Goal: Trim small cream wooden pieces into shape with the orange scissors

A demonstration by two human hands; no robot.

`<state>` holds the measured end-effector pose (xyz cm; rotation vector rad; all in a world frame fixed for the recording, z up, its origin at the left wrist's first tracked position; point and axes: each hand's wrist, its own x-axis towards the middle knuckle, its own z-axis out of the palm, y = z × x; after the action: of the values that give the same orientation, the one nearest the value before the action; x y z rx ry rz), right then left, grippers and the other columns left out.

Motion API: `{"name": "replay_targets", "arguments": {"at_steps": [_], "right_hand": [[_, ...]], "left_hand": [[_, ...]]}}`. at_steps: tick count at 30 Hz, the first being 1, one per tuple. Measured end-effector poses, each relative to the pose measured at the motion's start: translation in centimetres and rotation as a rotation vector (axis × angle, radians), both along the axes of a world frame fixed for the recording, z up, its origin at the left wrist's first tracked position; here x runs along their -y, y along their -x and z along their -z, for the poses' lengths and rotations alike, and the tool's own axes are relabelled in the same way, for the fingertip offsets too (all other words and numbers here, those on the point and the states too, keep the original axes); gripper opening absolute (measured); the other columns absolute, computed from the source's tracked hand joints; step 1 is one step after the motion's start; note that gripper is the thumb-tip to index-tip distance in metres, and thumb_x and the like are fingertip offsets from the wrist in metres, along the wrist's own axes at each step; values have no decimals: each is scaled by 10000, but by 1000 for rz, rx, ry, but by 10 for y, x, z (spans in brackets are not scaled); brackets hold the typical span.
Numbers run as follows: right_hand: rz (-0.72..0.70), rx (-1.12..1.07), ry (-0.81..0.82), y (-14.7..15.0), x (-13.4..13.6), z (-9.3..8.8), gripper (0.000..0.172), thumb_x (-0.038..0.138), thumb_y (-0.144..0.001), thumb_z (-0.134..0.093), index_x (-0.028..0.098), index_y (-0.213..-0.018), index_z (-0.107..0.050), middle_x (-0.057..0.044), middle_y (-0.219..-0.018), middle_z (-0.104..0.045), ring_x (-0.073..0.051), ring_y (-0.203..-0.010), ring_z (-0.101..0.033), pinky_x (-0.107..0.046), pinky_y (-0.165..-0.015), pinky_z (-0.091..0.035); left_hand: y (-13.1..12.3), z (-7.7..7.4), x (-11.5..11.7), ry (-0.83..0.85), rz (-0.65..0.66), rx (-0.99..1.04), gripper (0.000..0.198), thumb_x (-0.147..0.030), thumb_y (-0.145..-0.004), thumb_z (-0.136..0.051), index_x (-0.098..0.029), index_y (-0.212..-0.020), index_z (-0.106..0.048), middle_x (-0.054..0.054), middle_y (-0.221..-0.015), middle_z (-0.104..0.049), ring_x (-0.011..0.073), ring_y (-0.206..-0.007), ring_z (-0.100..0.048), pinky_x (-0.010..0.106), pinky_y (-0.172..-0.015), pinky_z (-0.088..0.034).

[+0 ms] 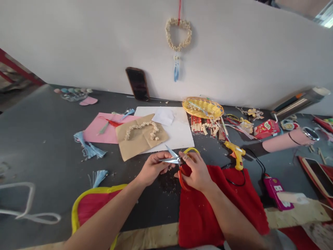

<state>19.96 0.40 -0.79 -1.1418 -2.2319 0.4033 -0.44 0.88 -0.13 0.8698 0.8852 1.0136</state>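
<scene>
My right hand (pixel 194 170) grips a pair of scissors (pixel 174 159) by the handles, one red and one yellow. The blades are spread apart and point left. At their tips, my left hand (pixel 154 168) has its fingers pinched together. Whatever it holds is too small or hidden to make out. Beyond the hands, a curved string of cream-coloured pieces (pixel 142 127) lies on a sheet of brown paper (pixel 125 147). Small scraps lie scattered on the dark table below my hands. A red cloth (pixel 200 215) spreads beneath my right forearm.
A yellow glue gun (pixel 236 154) with a black cord lies right of my hands, near a pink bottle (pixel 288 140) and a purple power strip (pixel 278 192). Blue tassels (pixel 90 146) lie left. Behind are a yellow basket (pixel 203 107) and a phone (pixel 137 84). A heart-shaped garland (pixel 168 34) hangs above.
</scene>
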Motion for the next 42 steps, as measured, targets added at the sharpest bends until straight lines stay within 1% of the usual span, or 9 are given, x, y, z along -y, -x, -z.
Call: {"name": "replay_targets", "arguments": {"at_steps": [5, 8, 10, 14, 19, 27, 37, 42], "right_hand": [[-19, -19, 19, -2, 0, 1, 723, 386, -773, -717, 227, -1421, -440, -116, -1123, -557, -285, -1083, -523, -491, -962, -485], [-20, -31, 17, -2, -1, 1, 720, 374, -766, -722, 227, -1415, -448, -117, -1123, -555, -282, -1063, -529, -485, -940, -494], [-21, -41, 12, -2, -1, 0, 711, 365, -767, -721, 221, -1410, -454, -120, -1121, -555, -278, -1048, -536, -475, -922, -503], [-21, -59, 5, -1, -1, 0, 702, 364, -768, -721, 215, -1403, -460, -120, -1109, -565, -276, -1047, -544, -462, -906, -512], [-21, -77, -13, 0, -1, 2, 718, 378, -762, -730, 224, -1408, -455, -119, -1112, -570, -279, -1062, -548, -467, -914, -511], [-7, -91, 9, 1, 0, 2, 681, 392, -778, -712, 241, -1397, -471, -115, -1116, -583, -276, -1063, -552, -480, -940, -504], [13, -77, -33, -1, -2, 5, 663, 378, -785, -704, 197, -1384, -487, -129, -1132, -589, -278, -1094, -543, -477, -967, -496], [1, -74, -38, -1, -1, 5, 659, 383, -792, -699, 215, -1390, -480, -125, -1135, -590, -279, -1092, -552, -485, -966, -501]], "left_hand": [[-1, -4, 3, 46, -11, -27, 131, -215, -680, -741, -130, -742, -662, 17, -609, -667, 46, -407, -430, 170, -404, -283], [-1, -5, 4, 31, -6, -49, 75, -153, -669, -702, -130, -732, -666, 14, -615, -668, 46, -412, -439, 169, -410, -293], [0, -5, 4, 24, -6, -53, 65, -142, -670, -685, -131, -732, -667, 14, -616, -668, 47, -415, -441, 169, -412, -298], [-2, -6, 4, 39, -15, -50, 89, -169, -667, -697, -132, -739, -661, 15, -607, -664, 48, -411, -432, 172, -410, -296], [-4, -8, 4, 60, -32, -50, 179, -254, -664, -757, -131, -733, -646, 14, -591, -649, 45, -403, -412, 176, -411, -284], [-3, -5, 5, 16, -41, -45, 290, -370, -680, -787, -141, -761, -628, 10, -599, -648, 45, -401, -409, 183, -408, -275], [-9, -3, -1, -3, -50, -36, 351, -408, -652, -803, -138, -780, -620, 6, -585, -644, 45, -401, -410, 182, -413, -285], [-9, -4, 1, -24, -54, -37, 370, -429, -643, -807, -128, -765, -629, 5, -588, -640, 40, -400, -407, 181, -409, -273]]}}
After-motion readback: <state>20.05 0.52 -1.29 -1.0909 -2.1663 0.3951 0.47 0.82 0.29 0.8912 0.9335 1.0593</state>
